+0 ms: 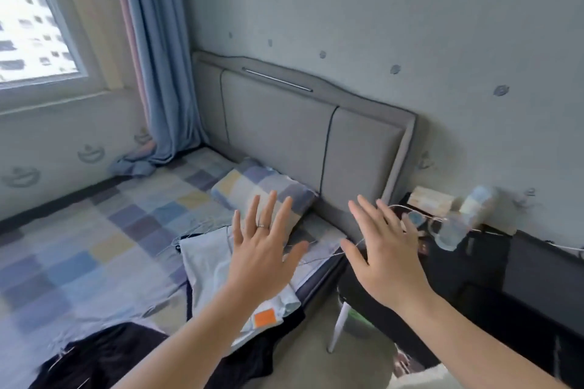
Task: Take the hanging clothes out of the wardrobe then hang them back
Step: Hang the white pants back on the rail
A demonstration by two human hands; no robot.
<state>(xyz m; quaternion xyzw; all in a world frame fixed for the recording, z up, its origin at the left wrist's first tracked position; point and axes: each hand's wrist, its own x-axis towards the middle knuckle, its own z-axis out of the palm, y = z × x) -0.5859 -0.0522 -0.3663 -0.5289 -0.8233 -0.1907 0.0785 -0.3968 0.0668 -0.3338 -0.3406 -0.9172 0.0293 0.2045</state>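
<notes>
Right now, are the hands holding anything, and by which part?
Nothing is held. The left hand and right hand are both spread open; the pale garment lies on the bed.

dark garment [104, 357] cut off below, nightstand clutter [448, 229] blurred

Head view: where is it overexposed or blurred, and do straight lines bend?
In the head view the window is nearly washed out by daylight; small things on the bedside table are smeared; the left hand and right hand look fairly sharp; the headboard leans and bows.
</notes>
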